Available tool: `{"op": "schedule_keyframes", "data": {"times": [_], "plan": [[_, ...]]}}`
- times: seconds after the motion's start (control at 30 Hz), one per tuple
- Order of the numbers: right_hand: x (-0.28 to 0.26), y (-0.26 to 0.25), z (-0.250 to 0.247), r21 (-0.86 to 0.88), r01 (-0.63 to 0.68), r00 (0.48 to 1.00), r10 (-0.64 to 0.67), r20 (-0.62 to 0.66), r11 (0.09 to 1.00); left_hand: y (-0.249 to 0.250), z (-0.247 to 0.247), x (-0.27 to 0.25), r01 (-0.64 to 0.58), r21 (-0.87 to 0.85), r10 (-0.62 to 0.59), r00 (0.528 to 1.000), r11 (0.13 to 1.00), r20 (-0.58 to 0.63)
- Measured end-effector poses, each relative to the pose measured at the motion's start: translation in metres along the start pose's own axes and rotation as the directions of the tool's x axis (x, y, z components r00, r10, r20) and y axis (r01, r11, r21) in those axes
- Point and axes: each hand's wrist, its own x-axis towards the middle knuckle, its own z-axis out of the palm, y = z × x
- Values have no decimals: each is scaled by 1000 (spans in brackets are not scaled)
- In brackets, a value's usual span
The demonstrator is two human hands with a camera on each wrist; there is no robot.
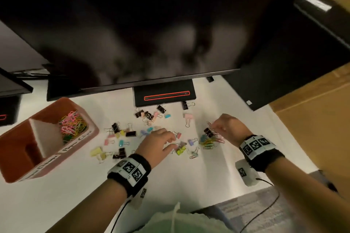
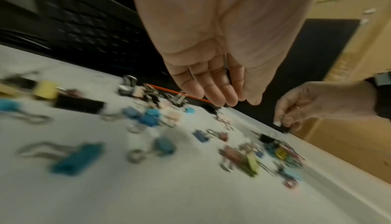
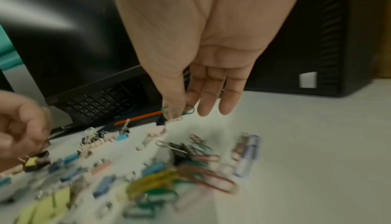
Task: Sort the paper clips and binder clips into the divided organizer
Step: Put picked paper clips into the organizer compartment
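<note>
Our right hand (image 1: 226, 128) pinches a green paper clip (image 3: 188, 109) between thumb and forefinger, just above the paper-clip heap (image 1: 208, 141), well right of the organizer (image 1: 11, 149). Our left hand (image 1: 158, 141) hovers between organizer and heap, fingers loosely curled, grasping nothing we can see. Binder clips (image 1: 130, 134) lie scattered right of the organizer; its far compartment already holds paper clips (image 1: 73, 125). We should lift slowly so tangled clips fall away, then release over that far compartment, keeping binder clips out.
</note>
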Motion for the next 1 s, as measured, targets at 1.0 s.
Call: {"op": "schedule_keyframes", "data": {"times": [1.0], "plan": [[22, 81, 23, 149, 129, 984, -145, 103, 980, 22, 69, 36, 189, 144, -185, 982, 972, -36]]}}
